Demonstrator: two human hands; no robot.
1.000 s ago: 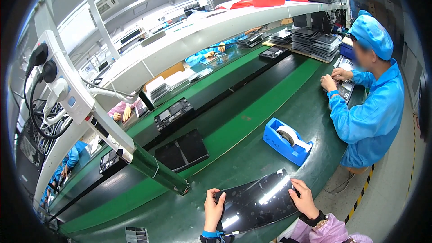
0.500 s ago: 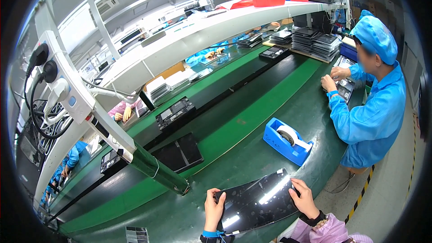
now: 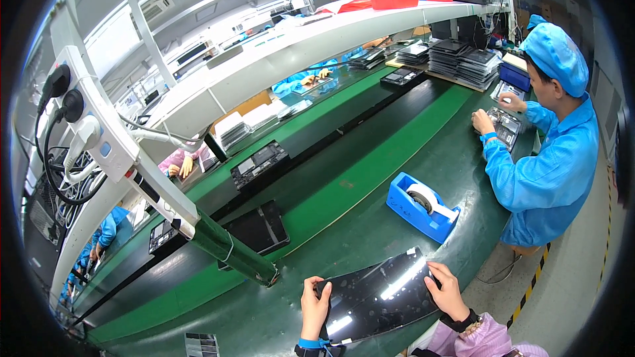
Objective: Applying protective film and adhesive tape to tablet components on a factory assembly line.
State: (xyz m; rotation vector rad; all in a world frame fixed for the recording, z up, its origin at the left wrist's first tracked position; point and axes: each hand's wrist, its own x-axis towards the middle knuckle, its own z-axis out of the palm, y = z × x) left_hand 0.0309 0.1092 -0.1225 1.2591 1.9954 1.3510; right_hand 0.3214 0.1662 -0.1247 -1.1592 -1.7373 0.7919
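A glossy black display panel [image 3: 377, 301] is held in front of me, low at the near edge of the bench. It shows bright light reflections, spots and smudges, and small pale tabs sit at its edges. My left hand [image 3: 313, 304] grips the panel's left end, thumb on the face, a blue strap around the wrist. On the opposite end, my right hand [image 3: 448, 293] pinches the edge between thumb and fingers; its wrist wears a dark band. A blue tape dispenser [image 3: 422, 208] with a roll of clear-looking tape stands just beyond the panel.
A green post [image 3: 235, 251] rises left of my hands. Behind it, a black tray [image 3: 264, 228] and an open device [image 3: 259, 164] lie on the conveyor. At right, a co-worker in blue [image 3: 542, 158] handles an opened laptop [image 3: 504, 129]. Stacked panels [image 3: 463, 63] stand far back.
The black tray behind the post has shifted left, and the open device beyond it slightly right. The co-worker's far hand has moved away from the other hand. My hands and panel look unchanged.
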